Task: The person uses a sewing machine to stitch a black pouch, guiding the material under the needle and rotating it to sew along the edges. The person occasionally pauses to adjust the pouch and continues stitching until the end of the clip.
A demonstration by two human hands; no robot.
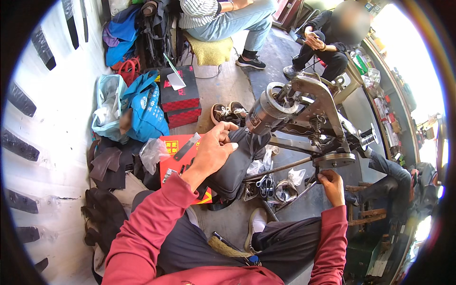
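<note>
A hand-cranked sewing machine (317, 109) with a bare metal frame stands in front of me, a metal cylinder (266, 113) at its left end. My right hand (332, 186) is closed at the underside of its round metal wheel (335, 159); the fingers grip a small dark crank handle there. Over the left side of a black bag (232, 170) hovers my left hand (214, 151), thumb and forefinger apart, apparently holding nothing. The bag's upper end reaches beneath the cylinder, where the machine hides how they meet.
Left stand a blue bag (145, 107), a pale plastic bag (107, 102) and stacked shoeboxes (179, 90). A red box (173, 164) lies beside the black bag. Dark shoes (229, 113) sit beyond. Two people (223, 26) (327, 47) sit ahead; another person's leg (389, 183) is right.
</note>
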